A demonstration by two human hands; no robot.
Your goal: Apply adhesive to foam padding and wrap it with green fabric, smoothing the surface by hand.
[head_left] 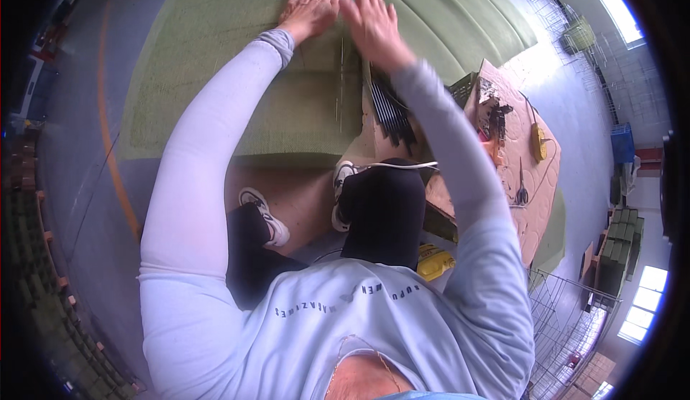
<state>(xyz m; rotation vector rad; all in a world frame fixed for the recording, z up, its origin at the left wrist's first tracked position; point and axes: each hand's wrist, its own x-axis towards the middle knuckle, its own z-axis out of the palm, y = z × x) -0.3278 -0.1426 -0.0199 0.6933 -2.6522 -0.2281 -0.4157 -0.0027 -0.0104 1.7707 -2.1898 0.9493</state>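
Observation:
A large green mesh-like sheet (215, 76) spreads out in front of me, its near edge folded or bent down. My left hand (309, 10) lies flat on it near its right side, fingers stretched out. Close beside it is my right hand (375, 30), also with fingers extended and palm down, over the seam between this sheet and a ribbed green panel (453, 30) at the right. The thumbs nearly meet. Neither hand grips anything. Below my right wrist lies a bundle of thin black rods (392, 116).
Cardboard (535, 231) at the right carries scissors (522, 193) and a yellow tool (538, 143). A yellow object (435, 262) rests by my right knee. A wire rack (568, 328) stands at the lower right. Stacked green pieces (622, 245) sit farther right. An orange line (108, 134) crosses the floor.

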